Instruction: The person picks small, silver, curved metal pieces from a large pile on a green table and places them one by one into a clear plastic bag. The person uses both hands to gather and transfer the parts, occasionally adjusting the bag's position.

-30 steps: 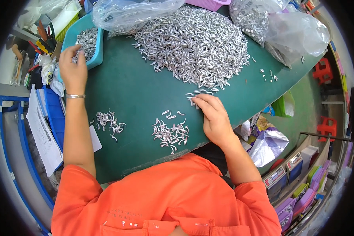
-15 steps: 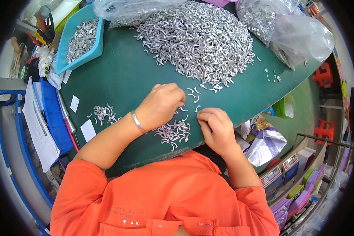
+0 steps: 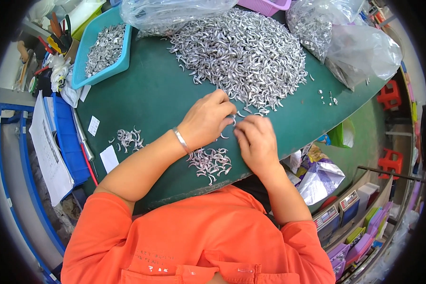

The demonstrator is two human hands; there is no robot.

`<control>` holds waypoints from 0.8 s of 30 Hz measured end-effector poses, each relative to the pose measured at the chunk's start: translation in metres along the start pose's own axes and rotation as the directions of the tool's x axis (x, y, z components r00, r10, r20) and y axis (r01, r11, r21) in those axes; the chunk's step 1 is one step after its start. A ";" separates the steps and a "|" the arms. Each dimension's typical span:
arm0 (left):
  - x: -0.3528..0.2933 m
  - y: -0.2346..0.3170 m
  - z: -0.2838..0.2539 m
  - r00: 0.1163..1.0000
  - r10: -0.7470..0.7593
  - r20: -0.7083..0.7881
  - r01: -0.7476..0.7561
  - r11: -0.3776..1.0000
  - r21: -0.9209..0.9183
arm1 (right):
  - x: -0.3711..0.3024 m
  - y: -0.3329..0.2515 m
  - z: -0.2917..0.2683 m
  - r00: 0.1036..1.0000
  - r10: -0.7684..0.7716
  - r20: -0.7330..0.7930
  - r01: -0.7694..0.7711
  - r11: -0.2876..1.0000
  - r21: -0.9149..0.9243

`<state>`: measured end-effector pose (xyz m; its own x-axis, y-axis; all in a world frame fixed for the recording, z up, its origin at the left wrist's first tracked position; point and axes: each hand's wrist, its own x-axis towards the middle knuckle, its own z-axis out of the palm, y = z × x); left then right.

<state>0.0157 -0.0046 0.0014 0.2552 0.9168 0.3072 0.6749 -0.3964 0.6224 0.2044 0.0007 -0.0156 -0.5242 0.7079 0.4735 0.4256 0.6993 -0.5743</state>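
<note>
A large heap of small, curved silvery metal pieces (image 3: 246, 52) covers the far middle of the green table. Just below its near edge, my left hand (image 3: 206, 118) pinches one curved metal piece (image 3: 234, 121) at its fingertips. Close by on the right, my right hand (image 3: 258, 144) has its fingers drawn together and nearly meets the left; whatever they hold is hidden. A small pile of curved pieces (image 3: 210, 163) lies near the table's front edge, below my left wrist. Farther left, beyond my forearm, sits another little pile (image 3: 129, 138).
A turquoise basket (image 3: 126, 54) of small metal parts stands at the far left. Clear plastic bags (image 3: 362, 49) rest at the back right, and another (image 3: 175, 12) overlaps the heap. Paper slips (image 3: 109, 158) and a blue tray (image 3: 71, 137) lie left.
Both hands have moved away from me toward the heap's near edge and come closer together. The loose pieces there are now partly covered by my fingers.
</note>
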 end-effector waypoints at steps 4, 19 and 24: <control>-0.010 -0.003 -0.011 0.987 0.009 0.158 -0.001 0.999 -0.051 | -0.008 -0.009 -0.013 0.973 -0.119 0.197 0.060 0.957 0.284; -0.012 0.018 -0.024 0.982 -0.107 0.157 0.135 0.975 -0.179 | -0.013 0.004 -0.013 0.998 -0.060 -0.004 0.060 0.997 0.054; -0.008 0.010 -0.002 0.973 0.125 0.195 -0.114 0.991 -0.065 | -0.001 0.024 -0.022 0.992 0.081 -0.095 -0.096 0.982 -0.163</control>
<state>0.0190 -0.0163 0.0070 0.4676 0.8519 0.2357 0.5953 -0.5006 0.6285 0.2317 0.0190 -0.0152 -0.4154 0.7683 0.4870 0.5886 0.6352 -0.5001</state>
